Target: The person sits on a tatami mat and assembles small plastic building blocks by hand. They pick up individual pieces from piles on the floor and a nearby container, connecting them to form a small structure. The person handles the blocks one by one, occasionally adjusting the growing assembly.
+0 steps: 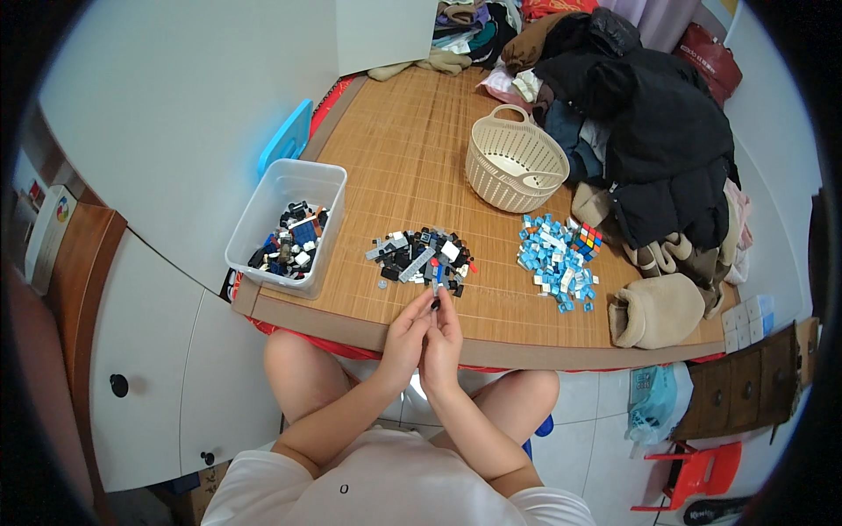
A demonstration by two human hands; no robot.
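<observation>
Together, two hands [427, 329] pinch one small brick piece [436, 282] beside two brick piles [423, 256].

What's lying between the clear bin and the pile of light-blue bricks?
In the head view, a pile of black and grey bricks sits between the clear bin and the light-blue bricks.

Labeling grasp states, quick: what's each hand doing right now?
Left hand: fingers closed on the small brick assembly.
Right hand: fingers closed on the same assembly.

A bamboo mat [395, 158] covers the bed, bearing a clear plastic bin [263, 210], a grey-black brick pile [421, 254], a blue brick pile [557, 263], a cream basket [513, 167] and heaped clothes [658, 131].
</observation>
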